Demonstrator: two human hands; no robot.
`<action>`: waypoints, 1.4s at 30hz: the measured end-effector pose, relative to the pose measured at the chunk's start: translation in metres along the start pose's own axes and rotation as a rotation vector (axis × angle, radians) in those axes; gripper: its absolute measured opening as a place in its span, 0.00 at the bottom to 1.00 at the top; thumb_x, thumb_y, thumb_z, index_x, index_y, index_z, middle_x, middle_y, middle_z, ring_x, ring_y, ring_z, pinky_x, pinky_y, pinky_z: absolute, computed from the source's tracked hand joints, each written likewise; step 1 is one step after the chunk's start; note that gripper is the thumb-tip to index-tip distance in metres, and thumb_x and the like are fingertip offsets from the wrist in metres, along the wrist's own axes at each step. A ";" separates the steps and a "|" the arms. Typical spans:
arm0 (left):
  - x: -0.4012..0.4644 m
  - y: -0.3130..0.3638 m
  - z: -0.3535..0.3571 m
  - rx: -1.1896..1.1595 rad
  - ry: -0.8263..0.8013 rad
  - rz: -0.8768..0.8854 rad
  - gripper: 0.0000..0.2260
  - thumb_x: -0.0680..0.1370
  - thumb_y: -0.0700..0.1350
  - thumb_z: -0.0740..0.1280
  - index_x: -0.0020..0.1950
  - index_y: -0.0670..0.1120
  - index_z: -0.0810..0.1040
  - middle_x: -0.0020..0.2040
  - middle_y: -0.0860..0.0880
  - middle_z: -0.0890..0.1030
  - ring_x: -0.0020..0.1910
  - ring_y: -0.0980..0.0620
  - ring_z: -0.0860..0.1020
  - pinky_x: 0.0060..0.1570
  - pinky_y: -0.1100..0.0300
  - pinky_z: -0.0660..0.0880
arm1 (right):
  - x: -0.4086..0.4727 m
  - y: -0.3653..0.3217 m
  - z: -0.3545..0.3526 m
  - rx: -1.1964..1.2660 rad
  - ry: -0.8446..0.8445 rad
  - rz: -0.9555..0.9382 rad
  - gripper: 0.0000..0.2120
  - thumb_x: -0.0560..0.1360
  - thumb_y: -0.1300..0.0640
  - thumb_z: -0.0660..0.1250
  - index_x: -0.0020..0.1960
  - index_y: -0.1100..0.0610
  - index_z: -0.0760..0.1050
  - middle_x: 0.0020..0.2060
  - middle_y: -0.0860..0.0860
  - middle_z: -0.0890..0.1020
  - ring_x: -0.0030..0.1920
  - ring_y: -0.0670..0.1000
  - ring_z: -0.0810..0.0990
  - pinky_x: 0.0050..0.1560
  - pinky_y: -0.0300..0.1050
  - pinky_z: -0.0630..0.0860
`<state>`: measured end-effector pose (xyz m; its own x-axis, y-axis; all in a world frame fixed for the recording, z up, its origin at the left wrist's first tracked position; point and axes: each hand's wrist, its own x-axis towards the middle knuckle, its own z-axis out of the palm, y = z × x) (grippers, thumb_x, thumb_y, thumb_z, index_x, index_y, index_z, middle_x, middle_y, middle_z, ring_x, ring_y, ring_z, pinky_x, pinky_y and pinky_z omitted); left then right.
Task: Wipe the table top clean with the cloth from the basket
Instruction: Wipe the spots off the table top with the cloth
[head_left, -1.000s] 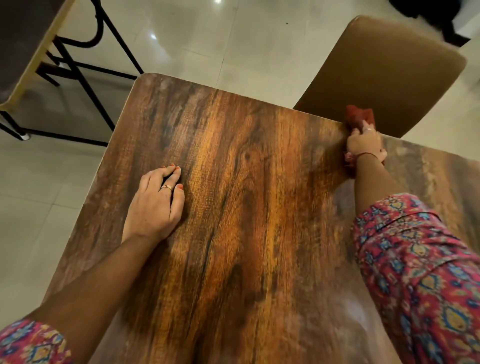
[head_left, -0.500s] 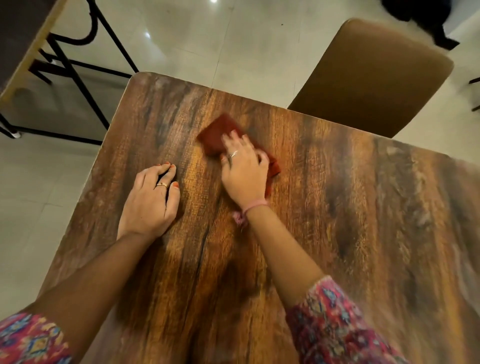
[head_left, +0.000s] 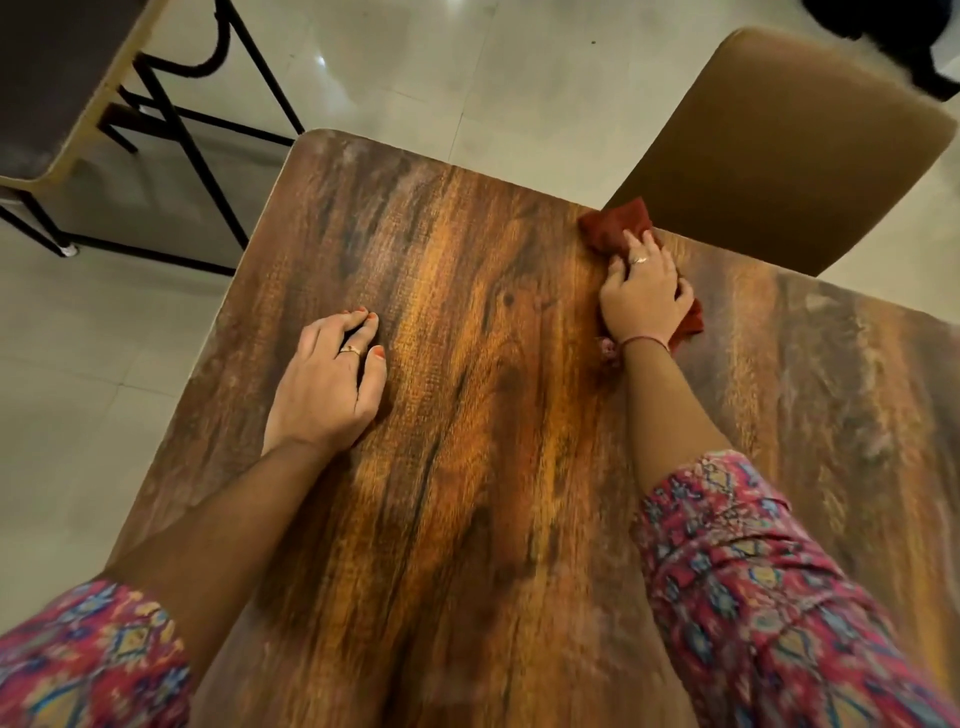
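Now the right hand has swept the rust-red cloth back from the middle of the wood-grain table top out to the far edge at about one o'clock, just in front of the tan chair back. Its fingers lie close together, pressing the cloth flat. The left hand stays braced at ten o'clock, fingers loosely together, so wiping looks mid-course, nearer areas likely remaining.
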<state>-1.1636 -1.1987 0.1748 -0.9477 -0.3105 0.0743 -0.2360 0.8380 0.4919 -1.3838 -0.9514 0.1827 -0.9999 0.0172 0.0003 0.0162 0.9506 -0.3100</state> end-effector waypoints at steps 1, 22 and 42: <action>0.000 0.000 0.000 -0.002 0.003 -0.001 0.22 0.79 0.48 0.54 0.66 0.37 0.73 0.64 0.42 0.74 0.65 0.44 0.67 0.66 0.52 0.65 | -0.001 -0.008 0.005 0.011 0.014 0.052 0.21 0.80 0.50 0.54 0.73 0.46 0.64 0.75 0.46 0.63 0.75 0.50 0.57 0.72 0.57 0.51; -0.009 -0.004 -0.030 -0.631 0.101 -0.143 0.17 0.78 0.43 0.59 0.63 0.38 0.76 0.59 0.43 0.77 0.61 0.47 0.74 0.64 0.59 0.68 | -0.271 -0.091 0.033 -0.071 -0.106 -0.407 0.19 0.78 0.43 0.57 0.69 0.41 0.68 0.71 0.40 0.69 0.73 0.45 0.63 0.69 0.53 0.57; -0.068 -0.116 -0.095 -0.943 -0.203 -0.743 0.09 0.81 0.49 0.58 0.56 0.57 0.76 0.51 0.63 0.78 0.53 0.63 0.76 0.50 0.69 0.71 | -0.010 -0.286 0.086 -0.002 -0.211 -0.113 0.21 0.81 0.44 0.52 0.74 0.42 0.61 0.75 0.42 0.60 0.77 0.50 0.52 0.71 0.62 0.48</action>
<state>-1.0517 -1.3175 0.1953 -0.6848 -0.4289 -0.5891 -0.5665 -0.1951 0.8006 -1.3786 -1.2501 0.1897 -0.9744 -0.1539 -0.1639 -0.0956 0.9434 -0.3176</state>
